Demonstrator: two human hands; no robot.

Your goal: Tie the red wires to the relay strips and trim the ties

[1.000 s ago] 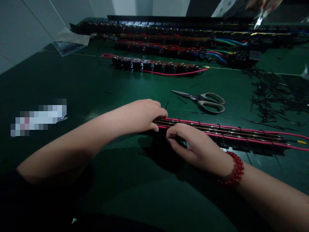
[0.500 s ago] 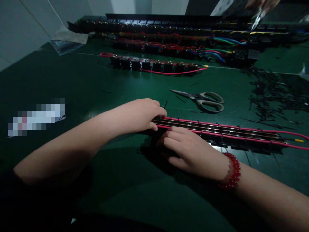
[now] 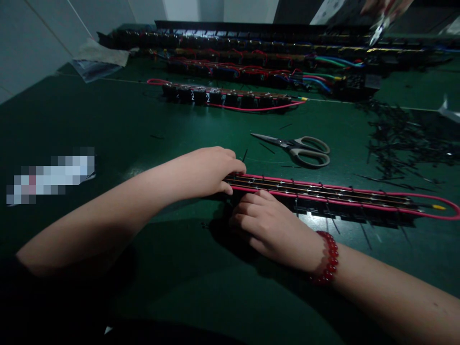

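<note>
A long black strip of components (image 3: 334,199) with red wires and black cable ties lies across the green mat (image 3: 118,124) in front of me. My left hand (image 3: 210,170) rests curled over the strip's left end, fingers closed on it. My right hand (image 3: 268,223), with a red bead bracelet on the wrist, lies against the strip's near side just right of the left hand, its fingers curled at the strip's edge. Whether the right hand pinches anything small is hidden.
Grey-handled scissors (image 3: 300,146) lie beyond the strip. A pile of cut black tie ends (image 3: 406,139) spreads at the right. Another wired strip (image 3: 230,98) and several more rows lie farther back. Another person's hand with pliers (image 3: 381,21) shows at top right.
My right hand has slid left and toward me along the strip's near edge, its fingers curling lower. The left hand has kept its hold on the strip's end.
</note>
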